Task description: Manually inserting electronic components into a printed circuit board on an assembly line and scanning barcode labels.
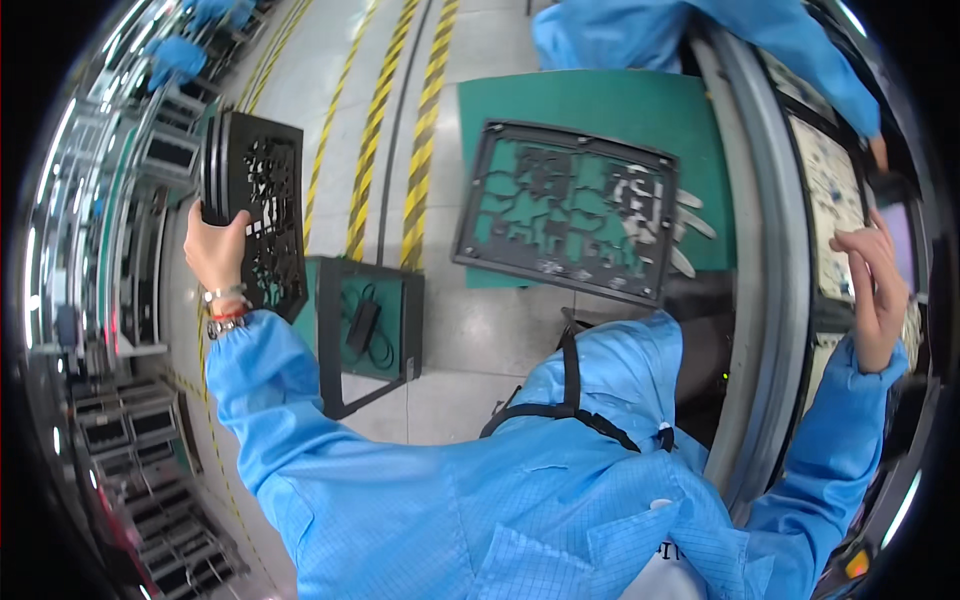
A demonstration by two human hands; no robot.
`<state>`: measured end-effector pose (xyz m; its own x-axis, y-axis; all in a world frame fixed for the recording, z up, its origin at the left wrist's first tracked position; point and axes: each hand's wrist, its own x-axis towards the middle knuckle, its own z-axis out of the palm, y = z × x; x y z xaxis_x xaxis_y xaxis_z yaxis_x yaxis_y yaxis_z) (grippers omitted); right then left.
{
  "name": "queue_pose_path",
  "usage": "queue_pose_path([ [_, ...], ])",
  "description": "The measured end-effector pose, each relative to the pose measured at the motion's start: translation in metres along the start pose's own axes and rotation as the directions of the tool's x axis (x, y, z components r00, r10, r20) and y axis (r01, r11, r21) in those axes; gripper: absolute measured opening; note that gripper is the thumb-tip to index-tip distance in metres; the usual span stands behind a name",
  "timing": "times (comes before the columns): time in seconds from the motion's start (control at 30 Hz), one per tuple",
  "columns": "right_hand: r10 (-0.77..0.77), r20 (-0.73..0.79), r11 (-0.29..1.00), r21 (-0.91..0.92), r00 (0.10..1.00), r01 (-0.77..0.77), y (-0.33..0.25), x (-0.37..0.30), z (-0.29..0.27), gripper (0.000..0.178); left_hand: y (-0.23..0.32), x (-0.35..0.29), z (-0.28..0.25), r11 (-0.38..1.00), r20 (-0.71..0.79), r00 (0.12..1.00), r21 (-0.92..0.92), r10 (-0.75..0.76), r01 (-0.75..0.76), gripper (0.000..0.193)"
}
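On the left, my left hand (218, 245) is closed on the edge of a black fixture frame (285, 150) with many cutouts, its thumb over the near face. The frame is held upright, and several dark edges show side by side there. At the far right, my right hand (875, 285) has its fingers partly stretched and apart, with nothing seen in them. It is nearest to a dark-framed panel (825, 205) with a pale, component-dotted surface on the line; whether it touches the panel I cannot tell.
Another black cutout frame (570, 280) lies on a green mat (620, 90), with white glove-like fingers (695, 222) beside it. A dark open-sided stand (413, 320) holds a black adapter with cable (362, 325). A metal rail (765, 250) runs along the right. A co-worker's blue sleeve (790, 30) reaches in above.
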<state>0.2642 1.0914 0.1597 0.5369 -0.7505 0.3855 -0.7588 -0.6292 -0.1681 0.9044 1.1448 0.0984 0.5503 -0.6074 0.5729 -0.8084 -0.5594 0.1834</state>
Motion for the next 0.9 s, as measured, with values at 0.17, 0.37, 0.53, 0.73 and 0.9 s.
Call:
queue_pose_path([
  [0.17,0.109,-0.072,0.991,-0.070,0.991,-0.114,-0.013,-0.073,-0.040,0.017,0.129,-0.059,-0.021,0.841,-0.176,0.878,-0.255,0.444,-0.477,0.064],
  [0.37,0.245,-0.175,0.956,-0.122,0.953,-0.268,-0.040,-0.150,-0.069,0.015,0.229,-0.139,0.019,0.521,-0.235,0.745,-0.586,0.624,-0.621,0.066],
  [0.53,0.339,-0.223,0.912,-0.161,0.914,-0.377,-0.059,-0.183,-0.076,0.015,0.275,-0.207,0.038,0.255,-0.290,0.474,-0.559,0.832,-0.789,0.061],
  [0.73,0.300,-0.155,0.954,0.037,0.941,-0.297,-0.053,-0.142,-0.032,0.013,0.261,-0.268,0.057,0.267,-0.114,0.375,-0.518,0.920,-0.813,0.048],
  [0.9,0.228,0.014,0.928,0.298,0.974,-0.222,-0.018,-0.072,0.064,0.016,0.244,-0.269,0.051,0.345,0.063,0.404,-0.650,0.912,-0.677,0.055],
])
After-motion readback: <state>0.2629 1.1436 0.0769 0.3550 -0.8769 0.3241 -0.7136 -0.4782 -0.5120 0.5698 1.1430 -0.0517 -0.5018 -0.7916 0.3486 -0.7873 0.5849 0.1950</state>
